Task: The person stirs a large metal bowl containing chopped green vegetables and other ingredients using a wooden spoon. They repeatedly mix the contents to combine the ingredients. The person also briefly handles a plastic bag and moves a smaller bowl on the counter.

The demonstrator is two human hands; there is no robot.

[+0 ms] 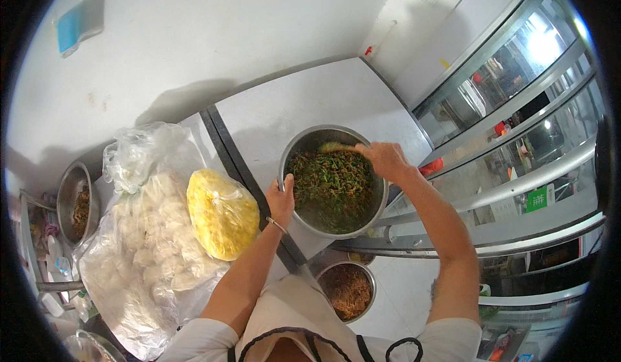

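Note:
A large round metal bowl (pixel 383 202) stands tilted on the light worktop, holding a chopped mix of green and brown bits (pixel 335 182). My left hand (pixel 281 199) grips its left rim, thumb over the edge. At the upper right of the bowl, my right hand (pixel 385 161) is closed on the handle of a utensil, perhaps a spoon or spatula (pixel 335 146); its far end lies at the mix. Left of my left hand rests a tied clear plastic bag of yellow food (pixel 223 214), on a big clear bag of pale dough-like lumps (pixel 160 241).
A metal bowl with brown food (pixel 77 207) stands far left. Below the worktop, near my body, is another bowl with shredded brown food (pixel 347 289). A white wall backs the worktop (pixel 301 95); curved glass panels (pixel 485 100) close in the right side.

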